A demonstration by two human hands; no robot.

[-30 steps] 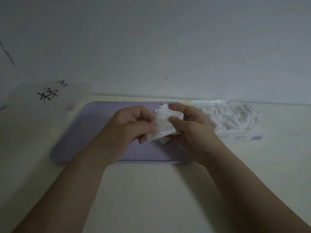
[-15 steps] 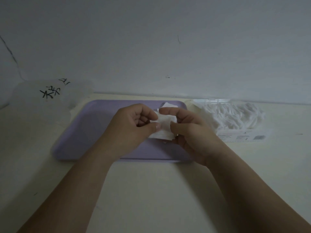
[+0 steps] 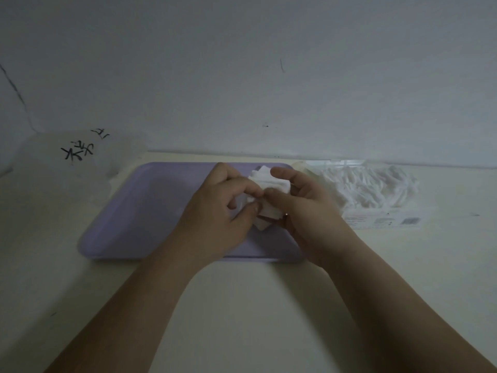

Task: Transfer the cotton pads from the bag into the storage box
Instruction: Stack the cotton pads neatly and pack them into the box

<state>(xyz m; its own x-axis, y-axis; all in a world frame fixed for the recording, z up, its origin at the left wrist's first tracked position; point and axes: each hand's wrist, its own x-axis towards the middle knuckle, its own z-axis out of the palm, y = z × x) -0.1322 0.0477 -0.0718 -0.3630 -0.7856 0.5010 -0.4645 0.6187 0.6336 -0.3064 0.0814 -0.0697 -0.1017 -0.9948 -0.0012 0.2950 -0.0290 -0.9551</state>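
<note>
Both hands meet over the right half of a lilac tray [image 3: 139,211], which lies flat on the pale desk [image 3: 242,305]. The left hand [image 3: 217,211] is curled, its thumb and forefinger pinched on the near edge of a small stack of white cotton pads [image 3: 265,200]. The right hand [image 3: 304,208] cups the same stack from the 3 o'clock side, thumb laid across the top and the remaining fingers wrapped beneath, so the stack is clamped between the two hands, above the tray floor. Some pads fan out at the top of the bundle, toward 12 o'clock; a corner of the lowest one pokes out toward 6 o'clock. Whether the bundle touches the tray cannot be told.

At 3 o'clock from the hands, just beside the tray's right edge, lies a clear plastic bag [image 3: 382,220] with a printed label along its near side. It is filled with a loose heap of white cotton [image 3: 368,187], and its mouth faces the tray.

At 9 o'clock, at the far left of the desk against the wall [image 3: 242,76], sits a translucent container [image 3: 53,168] with black handwritten characters on it. Its contents cannot be made out. The left half of the tray holds nothing.
</note>
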